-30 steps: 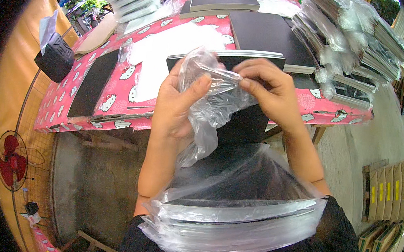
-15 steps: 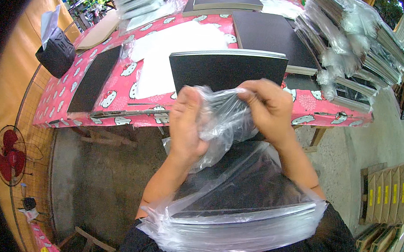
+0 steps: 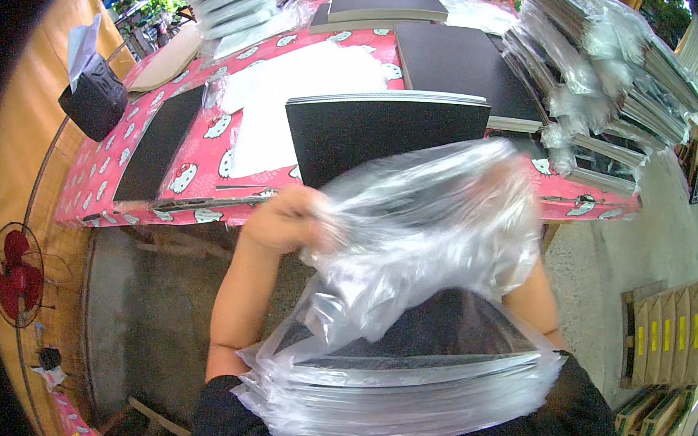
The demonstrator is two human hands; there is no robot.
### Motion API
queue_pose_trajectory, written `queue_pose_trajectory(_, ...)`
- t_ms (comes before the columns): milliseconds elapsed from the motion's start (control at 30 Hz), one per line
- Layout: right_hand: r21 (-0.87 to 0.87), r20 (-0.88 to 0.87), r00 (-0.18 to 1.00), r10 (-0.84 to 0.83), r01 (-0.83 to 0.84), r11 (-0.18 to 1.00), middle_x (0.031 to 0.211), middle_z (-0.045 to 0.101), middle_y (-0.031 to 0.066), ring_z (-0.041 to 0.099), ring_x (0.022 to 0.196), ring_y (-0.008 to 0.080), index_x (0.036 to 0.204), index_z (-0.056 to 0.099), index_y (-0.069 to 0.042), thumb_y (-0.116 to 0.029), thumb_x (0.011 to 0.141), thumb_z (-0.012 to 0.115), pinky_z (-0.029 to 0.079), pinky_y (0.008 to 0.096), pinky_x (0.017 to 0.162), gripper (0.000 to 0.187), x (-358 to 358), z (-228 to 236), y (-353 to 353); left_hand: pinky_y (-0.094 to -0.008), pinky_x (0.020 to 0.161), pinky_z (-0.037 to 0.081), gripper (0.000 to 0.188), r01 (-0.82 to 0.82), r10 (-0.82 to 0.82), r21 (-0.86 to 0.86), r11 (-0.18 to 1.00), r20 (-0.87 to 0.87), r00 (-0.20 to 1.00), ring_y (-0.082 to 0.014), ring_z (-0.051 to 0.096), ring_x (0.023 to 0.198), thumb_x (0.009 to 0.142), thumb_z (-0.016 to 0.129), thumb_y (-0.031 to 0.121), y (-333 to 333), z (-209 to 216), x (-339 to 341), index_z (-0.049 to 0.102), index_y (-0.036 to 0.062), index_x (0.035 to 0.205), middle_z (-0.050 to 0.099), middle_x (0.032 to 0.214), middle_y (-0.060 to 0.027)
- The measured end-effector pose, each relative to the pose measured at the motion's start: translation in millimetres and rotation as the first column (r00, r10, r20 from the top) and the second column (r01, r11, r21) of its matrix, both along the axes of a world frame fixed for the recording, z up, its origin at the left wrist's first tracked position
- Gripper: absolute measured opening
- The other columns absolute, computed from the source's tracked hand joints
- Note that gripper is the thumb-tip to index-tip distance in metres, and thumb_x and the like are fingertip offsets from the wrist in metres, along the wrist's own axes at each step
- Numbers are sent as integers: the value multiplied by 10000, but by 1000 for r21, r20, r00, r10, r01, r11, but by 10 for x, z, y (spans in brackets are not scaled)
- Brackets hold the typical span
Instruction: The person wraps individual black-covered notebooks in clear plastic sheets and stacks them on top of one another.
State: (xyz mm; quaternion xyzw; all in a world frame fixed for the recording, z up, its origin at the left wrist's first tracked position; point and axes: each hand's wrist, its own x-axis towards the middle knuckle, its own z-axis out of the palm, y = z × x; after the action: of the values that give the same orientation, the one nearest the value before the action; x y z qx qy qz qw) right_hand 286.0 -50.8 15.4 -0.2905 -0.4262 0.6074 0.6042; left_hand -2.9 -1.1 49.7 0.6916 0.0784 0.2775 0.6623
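Note:
A clear plastic bag (image 3: 424, 216) is spread wide between my two hands, crumpled and creased. My left hand (image 3: 287, 219), blurred by motion, is closed on the bag's left edge. My right hand (image 3: 503, 180) lies behind or inside the bag's upper right part, and the plastic hides its fingers. Against my body rests a thick pile of clear plastic sleeves (image 3: 408, 402), with a dark sheet showing through its top. Just beyond my hands, a bundle of black boards with pale edges (image 3: 381, 134) stands upright at the table's front.
The table (image 3: 191, 175) wears a pink patterned cover. White sheets (image 3: 275, 112) and a black board (image 3: 160, 143) lie left, a large black stack (image 3: 470, 71) farther back. Plastic-wrapped stacks (image 3: 617, 100) crowd the right. A red fan (image 3: 18, 276) stands left; brown cartons (image 3: 671, 333) sit right.
My hands have moved apart and the bag has opened out between them. The left hand moved left and down; the right moved right and is now covered by plastic.

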Motion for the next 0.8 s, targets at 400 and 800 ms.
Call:
queue_pose_trajectory(400, 160, 263, 841, 473, -521, 838, 814, 610, 59, 547, 739, 117, 869, 614, -12, -200, 743, 618, 436, 266, 662, 227, 70, 5, 318, -322, 724, 454, 457, -312, 337, 139, 940, -224, 915, -199, 548, 766, 762, 548, 368, -212, -164, 21, 462, 19, 1045, 544, 934, -102)
queue_pose_trajectory(800, -150, 300, 853, 428, -401, 904, 829, 613, 55, 557, 758, 127, 871, 610, -1, -157, 693, 663, 441, 271, 703, 243, 199, -256, 45, -358, 767, 452, 542, -185, 732, -853, 488, 285, 619, -218, 542, 828, 794, 487, 323, -29, -546, -499, 373, -9, 1207, 517, 1044, -161)
